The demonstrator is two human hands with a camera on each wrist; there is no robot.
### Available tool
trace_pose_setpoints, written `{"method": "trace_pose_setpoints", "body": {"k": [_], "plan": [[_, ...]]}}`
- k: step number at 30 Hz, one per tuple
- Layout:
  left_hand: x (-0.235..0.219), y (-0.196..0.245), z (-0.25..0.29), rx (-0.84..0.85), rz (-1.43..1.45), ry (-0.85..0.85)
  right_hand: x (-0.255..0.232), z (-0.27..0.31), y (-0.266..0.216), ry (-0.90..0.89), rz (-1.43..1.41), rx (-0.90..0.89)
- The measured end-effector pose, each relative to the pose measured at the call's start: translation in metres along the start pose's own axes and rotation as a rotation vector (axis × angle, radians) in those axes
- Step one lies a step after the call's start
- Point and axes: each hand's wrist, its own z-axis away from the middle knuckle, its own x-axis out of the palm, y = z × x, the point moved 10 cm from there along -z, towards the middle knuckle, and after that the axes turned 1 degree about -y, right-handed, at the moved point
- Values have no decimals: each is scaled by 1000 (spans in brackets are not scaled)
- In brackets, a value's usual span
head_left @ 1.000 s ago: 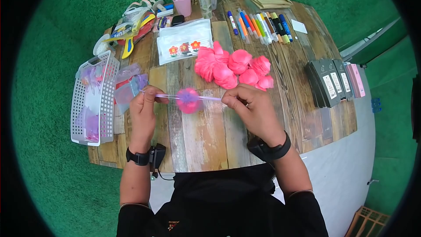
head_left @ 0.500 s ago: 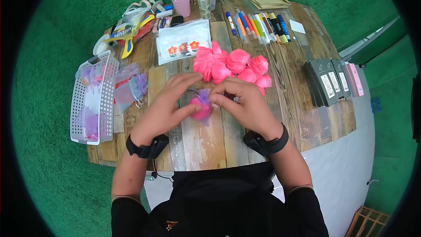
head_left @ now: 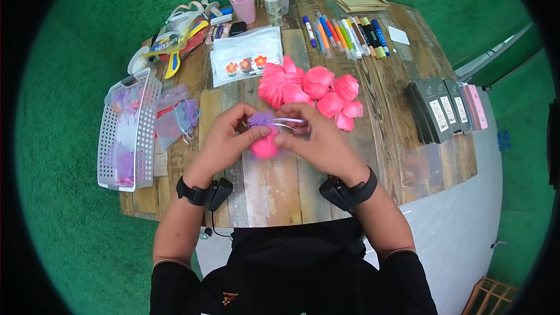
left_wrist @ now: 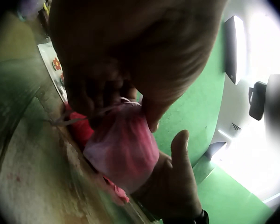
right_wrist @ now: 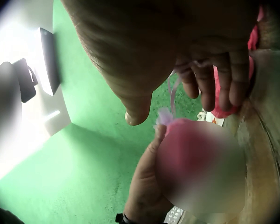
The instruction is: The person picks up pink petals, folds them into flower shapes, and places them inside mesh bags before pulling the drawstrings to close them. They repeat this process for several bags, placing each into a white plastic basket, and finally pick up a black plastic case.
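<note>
A sheer purple drawstring pouch [head_left: 263, 144], plump with pink petals, is between the two hands over the near middle of the table. My left hand [head_left: 224, 140] pinches its gathered neck with thumb and fingertips, as the left wrist view also shows. The pouch's frilled purple top [head_left: 261, 118] stands above the grip. My right hand [head_left: 318, 143] is at the pouch's right side, loosely curled fingers holding the pale drawstring [right_wrist: 173, 91]; its thumb stands apart from the fingers in the right wrist view. Thin loops of the drawstring reach across toward the right fingers.
Pink petal stacks [head_left: 318, 84] lie just beyond the hands. At left stands a white perforated basket [head_left: 143, 134], with flat pouches [head_left: 175, 119] beside it. Behind are a flower-printed clear bag [head_left: 248, 55] and several markers [head_left: 353, 38]; dark boxes [head_left: 434, 111] stand at right.
The hands first stretched the drawstring apart on both sides, then came together at the pouch. The left hand now pinches the pouch's neck; the right stays close with the drawstring.
</note>
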Motion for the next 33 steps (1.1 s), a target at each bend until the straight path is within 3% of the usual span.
{"method": "trace_pose_setpoints", "body": {"k": [2,5,11,17,20,24,30,33], "plan": [[-1,15,4,101,-65,48,13,2,1,-112,76,76],[3,31,9,185,-157,93,20,2,-7,-131,149,34],[3,22,11,64,-73,66,19,2,10,-40,-95,41],[8,-1,5,80,225,134,14,3,11,-29,64,43],[6,5,11,86,53,160,19,4,16,-19,-14,-10],[6,21,15,112,-64,107,16,5,21,-10,-14,110],[8,-9,8,54,443,111,19,6,24,-4,-192,113],[8,-6,8,104,356,118,17,7,25,41,-265,136]]}}
